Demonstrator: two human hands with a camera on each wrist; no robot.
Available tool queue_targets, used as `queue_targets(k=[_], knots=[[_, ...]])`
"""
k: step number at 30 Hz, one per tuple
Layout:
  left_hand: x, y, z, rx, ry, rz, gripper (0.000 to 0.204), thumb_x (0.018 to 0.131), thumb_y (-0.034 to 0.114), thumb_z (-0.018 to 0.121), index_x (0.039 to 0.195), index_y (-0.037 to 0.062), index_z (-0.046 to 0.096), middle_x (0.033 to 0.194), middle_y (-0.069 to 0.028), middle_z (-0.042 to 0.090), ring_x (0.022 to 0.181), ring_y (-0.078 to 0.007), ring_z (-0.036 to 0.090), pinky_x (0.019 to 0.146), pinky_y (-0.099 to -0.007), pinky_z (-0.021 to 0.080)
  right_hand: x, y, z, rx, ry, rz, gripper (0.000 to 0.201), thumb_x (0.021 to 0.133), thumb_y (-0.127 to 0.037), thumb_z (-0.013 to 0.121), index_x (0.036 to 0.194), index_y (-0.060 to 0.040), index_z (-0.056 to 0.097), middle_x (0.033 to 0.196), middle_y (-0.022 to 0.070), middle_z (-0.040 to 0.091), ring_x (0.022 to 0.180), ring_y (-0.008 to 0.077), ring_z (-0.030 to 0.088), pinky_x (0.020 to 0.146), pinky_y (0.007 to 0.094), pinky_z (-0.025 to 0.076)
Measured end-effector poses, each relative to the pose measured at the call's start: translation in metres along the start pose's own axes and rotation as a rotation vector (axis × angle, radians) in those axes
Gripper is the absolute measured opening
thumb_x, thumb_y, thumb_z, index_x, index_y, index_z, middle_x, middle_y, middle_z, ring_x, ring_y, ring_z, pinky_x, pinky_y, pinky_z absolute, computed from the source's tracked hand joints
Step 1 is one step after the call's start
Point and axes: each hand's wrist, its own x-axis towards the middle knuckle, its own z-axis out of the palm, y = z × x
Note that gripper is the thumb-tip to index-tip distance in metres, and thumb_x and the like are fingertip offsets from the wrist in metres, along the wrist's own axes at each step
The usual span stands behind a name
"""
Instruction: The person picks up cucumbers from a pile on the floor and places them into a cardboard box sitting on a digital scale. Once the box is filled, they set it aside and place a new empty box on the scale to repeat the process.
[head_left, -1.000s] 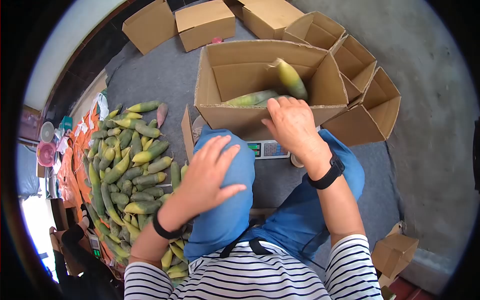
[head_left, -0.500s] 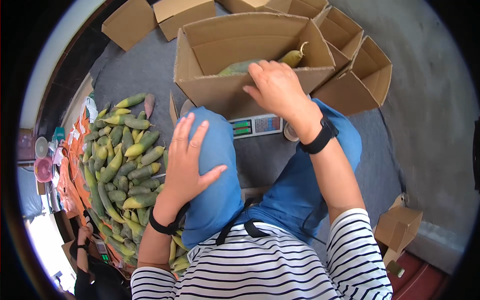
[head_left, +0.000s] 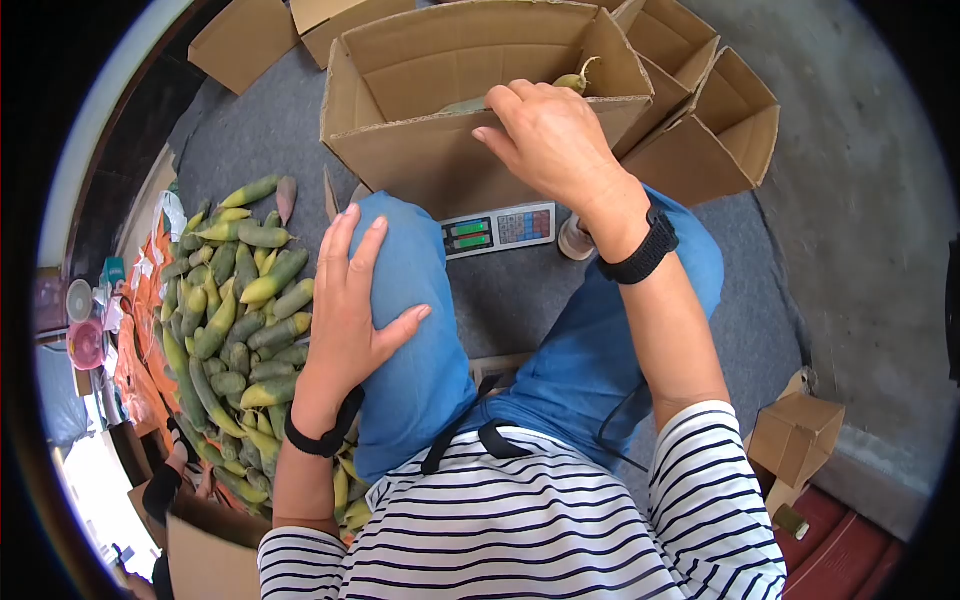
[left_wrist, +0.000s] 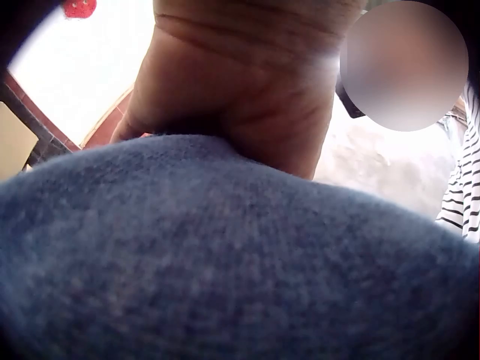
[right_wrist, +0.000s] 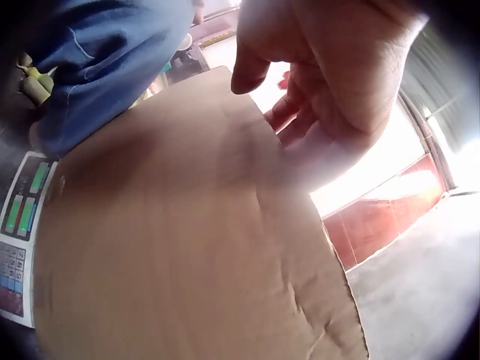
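Note:
My right hand [head_left: 560, 140] [right_wrist: 322, 75] rests at the near rim of a large cardboard box [head_left: 430, 165] [right_wrist: 172, 225], its fingers bent loosely over the edge and the thumb on the near side. Just beyond those fingers, a green radish-like vegetable [head_left: 572, 82] with a thin curled tip shows inside; most of the contents are hidden. A scale [head_left: 525, 225] [right_wrist: 22, 225] with green displays shows at the box's base. Fingers spread, my left hand [head_left: 345, 310] [left_wrist: 247, 82] lies on the blue-trousered left knee [head_left: 410, 300] and holds nothing.
A heap of green vegetables [head_left: 235, 320] lies left of the knee on grey and orange sheeting. More open boxes [head_left: 725, 130] stand behind and right of the large one. A small box [head_left: 797, 435] sits at lower right.
The vegetable by my right hand has gone from steeply tilted to lower in the box. My left hand has settled on the knee. The view has shifted, with the box higher in it.

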Motion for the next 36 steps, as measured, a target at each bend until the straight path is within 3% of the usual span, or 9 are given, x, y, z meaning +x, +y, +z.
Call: queue_targets(k=[10, 13, 16, 25, 29, 36], knots=[[0.001, 0.003, 0.0, 0.004, 0.0, -0.005, 0.084, 0.072, 0.028, 0.076, 0.142, 0.0032, 0.037, 0.149, -0.023, 0.03, 0.137, -0.0421, 0.03, 0.112, -0.0488, 0.026, -0.004, 0.001, 0.0, 0.021, 0.06, -0.016, 0.022, 0.081, -0.024, 0.07, 0.087, -0.0048, 0.063, 0.087, 0.012, 0.063, 0.088, 0.0297, 0.062, 0.08, 0.0416, 0.048], [0.004, 0.003, 0.004, 0.001, -0.007, -0.02, 0.085, 0.071, 0.028, 0.077, 0.142, 0.0033, 0.038, 0.149, -0.0226, 0.03, 0.137, -0.0423, 0.03, 0.112, -0.0488, 0.026, -0.004, 0.006, -0.004, 0.013, 0.075, 0.01, 0.027, 0.084, -0.023, 0.067, 0.101, -0.0019, 0.063, 0.095, 0.0147, 0.064, 0.091, 0.0333, 0.061, 0.08, 0.0423, 0.049], [0.0, 0.0, 0.003, 0.019, 0.018, -0.026, 0.087, 0.07, 0.031, 0.079, 0.143, 0.0082, 0.039, 0.149, -0.0227, 0.029, 0.137, -0.0436, 0.03, 0.11, -0.0501, 0.029, -0.004, 0.007, -0.002, -0.007, 0.08, 0.006, 0.024, 0.081, -0.025, 0.07, 0.085, -0.0037, 0.058, 0.087, 0.0129, 0.062, 0.087, 0.0315, 0.061, 0.078, 0.0431, 0.048], [0.0, 0.0, 0.003, -0.076, 0.002, -0.021, 0.085, 0.072, 0.031, 0.079, 0.144, 0.0082, 0.039, 0.15, -0.0223, 0.029, 0.138, -0.0447, 0.027, 0.112, -0.0494, 0.027, -0.002, -0.004, -0.015, -0.037, -0.034, 0.001, 0.026, 0.082, -0.023, 0.069, 0.095, -0.0021, 0.06, 0.087, 0.0133, 0.063, 0.086, 0.0315, 0.06, 0.079, 0.0421, 0.047], [-0.001, -0.001, 0.001, -0.068, -0.008, -0.052, 0.083, 0.074, 0.034, 0.077, 0.144, 0.0086, 0.039, 0.15, -0.0219, 0.029, 0.138, -0.0441, 0.026, 0.112, -0.0496, 0.026, -0.003, -0.001, -0.011, -0.059, -0.038, -0.031, 0.032, 0.084, -0.022, 0.068, 0.108, -0.0021, 0.061, 0.094, 0.0156, 0.064, 0.093, 0.0327, 0.061, 0.083, 0.0419, 0.047], [-0.011, -0.013, -0.009, -0.337, -0.026, -0.116, 0.078, 0.079, 0.033, 0.074, 0.144, 0.0091, 0.039, 0.151, -0.0201, 0.03, 0.141, -0.0392, 0.026, 0.113, -0.047, 0.025, 0.001, -0.009, -0.013, -0.097, -0.107, -0.012, 0.031, 0.084, -0.018, 0.068, 0.109, -0.0017, 0.06, 0.101, 0.0141, 0.064, 0.094, 0.0324, 0.06, 0.083, 0.0412, 0.047]])
